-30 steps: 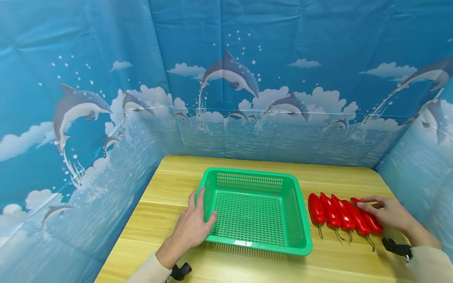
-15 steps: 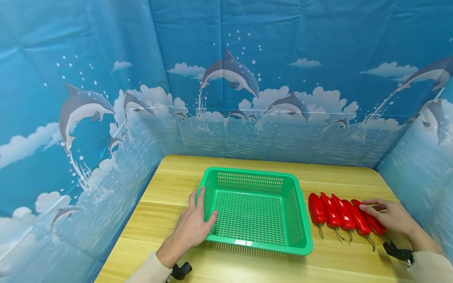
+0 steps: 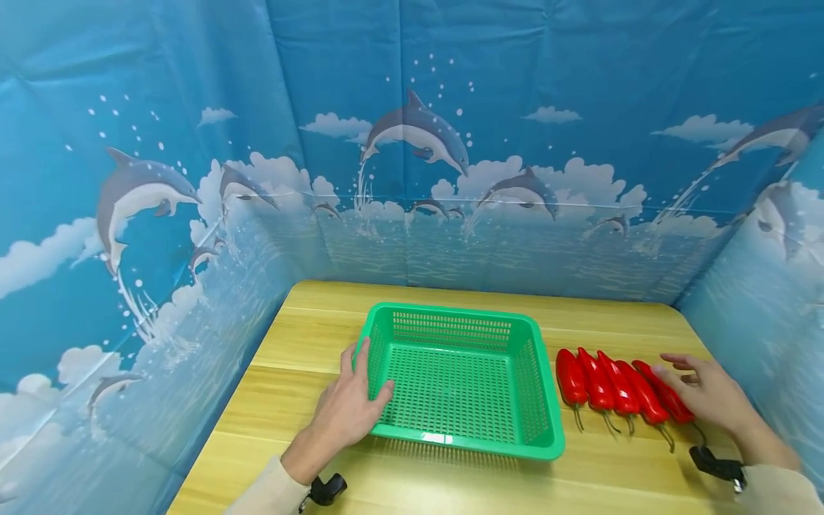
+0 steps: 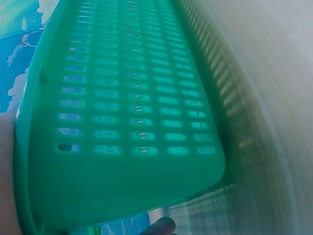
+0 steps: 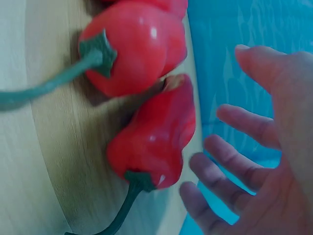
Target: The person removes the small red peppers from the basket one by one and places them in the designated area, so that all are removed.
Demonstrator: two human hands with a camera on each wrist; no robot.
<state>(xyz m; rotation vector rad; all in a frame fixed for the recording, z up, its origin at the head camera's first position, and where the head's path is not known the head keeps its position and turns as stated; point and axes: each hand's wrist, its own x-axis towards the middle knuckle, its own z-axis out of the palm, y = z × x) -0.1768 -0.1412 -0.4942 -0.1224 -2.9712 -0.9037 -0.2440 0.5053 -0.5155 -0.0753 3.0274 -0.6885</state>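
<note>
My left hand (image 3: 347, 411) holds the left rim of a green plastic basket (image 3: 466, 452), thumb over the inside and fingers along the outer wall. In the left wrist view the slotted side of the basket (image 4: 122, 181) fills the middle. Several glossy red peppers (image 3: 597, 386) lie side by side right of the basket, green stems toward me. Beside the rightmost pepper (image 3: 669, 398) is my right hand (image 3: 711, 393), its fingers spread and holding nothing. In the right wrist view these fingers show a gap from that pepper (image 5: 154, 137).
Everything stands on a yellow wooden table (image 3: 309, 322). A blue dolphin-print curtain (image 3: 515, 250) hangs along the back and both sides, close to the table's edges. The basket has nothing in it.
The rightmost pepper has shifted slightly right, away from its neighbour. My right hand has let go of it and spread its fingers. The left hand stays on the basket.
</note>
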